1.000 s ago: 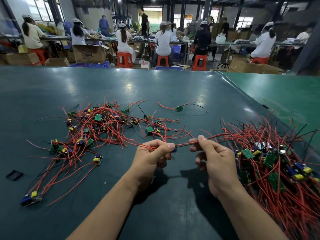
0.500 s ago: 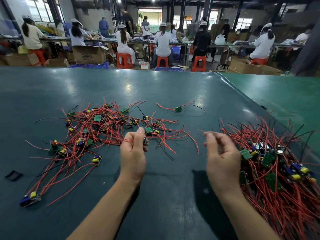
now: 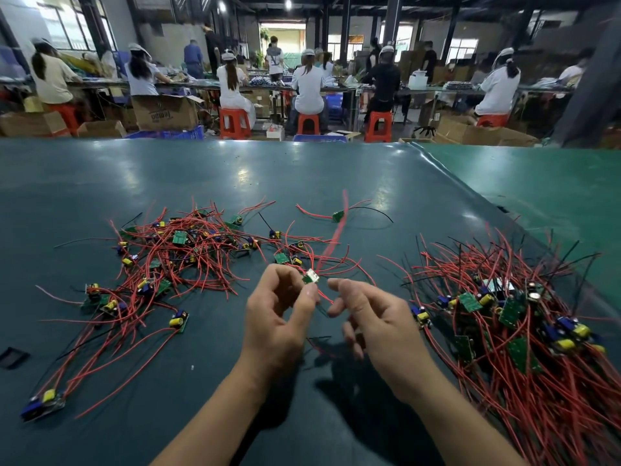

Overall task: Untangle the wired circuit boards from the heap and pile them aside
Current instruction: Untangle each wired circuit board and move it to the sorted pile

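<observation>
Person at the dark teal matted work table [image 3: 302, 176], both bare forearms over its near edge. Left hand [image 3: 279, 317] was raised above the mat, thumb and forefinger curled and pinching a small green circuit board [image 3: 311, 276] by its edge. A blurred red wire [image 3: 332, 240] ran up and away from that board; further thin red leads trailed down between the two hands. Right hand [image 3: 373, 317] sat just beside the left, fingers loosely bent and spread, forefinger tip near the board; whether it touched a lead could not be told, and it appeared to hold nothing.

Dense heap of red-wired green circuit boards with yellow and blue components [image 3: 514, 324] lay on the mat to the person's right, reaching the frame's right and bottom edges. Looser, spread-out pile of the same wired boards [image 3: 174, 260] lay to the left and ahead of the hands, strands reaching toward the near left corner, where one board with a yellow capacitor and blue part [image 3: 43, 400] lay at the end. Single green board with red and black leads [image 3: 337, 215] lay apart, farther out on the mat. Small flat black piece [image 3: 13, 356] near the left edge.

Beyond the table: seated workers in white caps [image 3: 307, 82] on orange plastic stools [image 3: 235, 122] at long benches, and open brown cardboard boxes [image 3: 164, 112] on the floor
</observation>
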Action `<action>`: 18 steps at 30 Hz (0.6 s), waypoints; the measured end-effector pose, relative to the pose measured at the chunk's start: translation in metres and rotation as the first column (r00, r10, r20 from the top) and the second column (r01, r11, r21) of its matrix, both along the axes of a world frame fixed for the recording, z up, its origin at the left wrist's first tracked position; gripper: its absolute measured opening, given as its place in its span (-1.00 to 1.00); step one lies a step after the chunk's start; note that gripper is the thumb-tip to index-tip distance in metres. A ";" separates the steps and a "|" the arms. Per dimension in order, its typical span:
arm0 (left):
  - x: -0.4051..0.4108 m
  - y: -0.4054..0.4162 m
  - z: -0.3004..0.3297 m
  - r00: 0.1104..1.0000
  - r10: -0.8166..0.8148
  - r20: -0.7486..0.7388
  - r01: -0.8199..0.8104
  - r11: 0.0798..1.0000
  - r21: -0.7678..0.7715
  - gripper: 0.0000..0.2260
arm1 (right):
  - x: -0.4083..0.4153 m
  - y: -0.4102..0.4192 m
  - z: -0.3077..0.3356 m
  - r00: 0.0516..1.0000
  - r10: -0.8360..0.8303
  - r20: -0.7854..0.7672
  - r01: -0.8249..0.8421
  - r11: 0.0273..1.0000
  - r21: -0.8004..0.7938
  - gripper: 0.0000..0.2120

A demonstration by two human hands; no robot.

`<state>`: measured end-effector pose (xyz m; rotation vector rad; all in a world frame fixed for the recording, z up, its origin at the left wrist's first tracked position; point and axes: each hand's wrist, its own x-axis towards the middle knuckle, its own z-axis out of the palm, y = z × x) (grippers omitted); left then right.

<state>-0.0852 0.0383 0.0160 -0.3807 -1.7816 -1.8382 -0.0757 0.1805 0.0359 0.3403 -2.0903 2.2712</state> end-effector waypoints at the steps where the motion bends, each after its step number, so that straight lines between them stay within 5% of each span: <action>1: 0.001 0.002 -0.002 0.997 -0.077 0.014 0.078 0.997 -0.024 -0.83 | 0.000 -0.001 0.000 1.000 0.002 0.009 -0.002 1.000 0.006 -0.62; 7: 0.005 0.007 -0.002 0.949 -0.286 0.134 0.296 0.953 -0.063 -0.80 | -0.002 0.003 -0.002 0.991 -0.070 0.112 0.081 0.991 -0.102 -0.77; 13: 0.002 0.009 0.009 0.817 -0.428 0.387 0.340 0.899 0.276 -0.62 | -0.006 0.002 0.000 0.977 -0.016 0.211 0.070 0.966 -0.249 -0.85; 15: 0.000 0.006 0.013 0.712 -0.490 0.503 0.370 0.871 0.325 -0.59 | -0.007 0.003 0.000 0.972 -0.033 0.234 0.096 0.960 -0.264 -0.83; 18: 0.002 -0.006 0.023 0.424 -0.724 0.544 0.510 0.687 0.518 -0.73 | -0.009 0.006 0.001 0.967 -0.044 0.249 0.119 0.948 -0.294 -0.79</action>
